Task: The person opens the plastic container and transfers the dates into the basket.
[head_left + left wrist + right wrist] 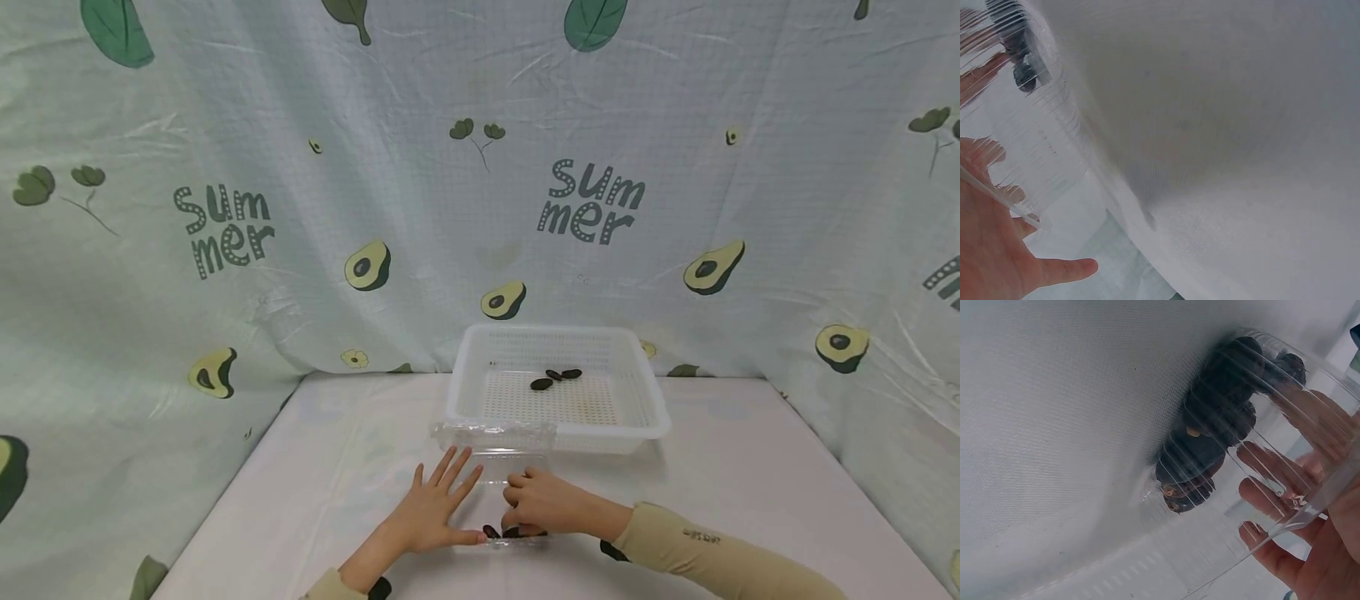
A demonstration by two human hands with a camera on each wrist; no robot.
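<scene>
A clear plastic clamshell box (491, 493) stands with its lid raised toward the back. Several dark oval fruits (1200, 434) lie in a row along its near side, seen through the ribbed wall. My left hand (431, 512) has its fingers spread over the box's left side, the thumb reaching to the near edge beside a dark fruit (491, 532). My right hand (543, 504) is inside the box, fingers curled down, pinching a dark fruit (1288, 367) at the row's end. Its fingertips are partly hidden by the fruits.
Behind the box stands a white perforated plastic basket (652, 400) holding 3 dark oval fruits (542, 384). The box's lid (495, 433) rests close to the basket's front wall. A white cloth (360, 450) covers the table, and a printed curtain (420, 192) hangs around it.
</scene>
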